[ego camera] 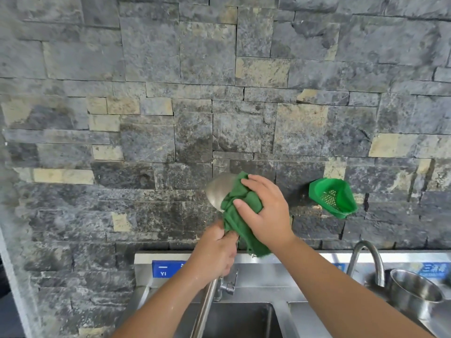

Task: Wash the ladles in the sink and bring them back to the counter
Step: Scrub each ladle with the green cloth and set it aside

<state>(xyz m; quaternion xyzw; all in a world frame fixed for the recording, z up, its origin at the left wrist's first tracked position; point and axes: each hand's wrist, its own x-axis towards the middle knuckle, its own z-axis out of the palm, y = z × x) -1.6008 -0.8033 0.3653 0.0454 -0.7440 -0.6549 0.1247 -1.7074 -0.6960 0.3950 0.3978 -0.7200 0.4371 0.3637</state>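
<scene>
A steel ladle [218, 191] is held upright above the left sink basin [234, 318], its bowl raised in front of the stone wall [170, 93] and its long handle running down toward 6 o'clock. The left hand [214, 252] is curled around the handle just below the bowl. The right hand [263, 211] presses a green cloth [240, 220] against the bowl from its 3 o'clock side, fingers spread over the fabric and thumb tucked into it; the cloth hangs down past the left hand. Both forearms look wet. At 3 o'clock from the ladle, a green plastic strainer basket [332, 198] is fixed on the wall. Toward 4 o'clock, a curved faucet [368, 259] rises beside a steel pot [415, 291] resting on the steel surface [436, 320].
</scene>
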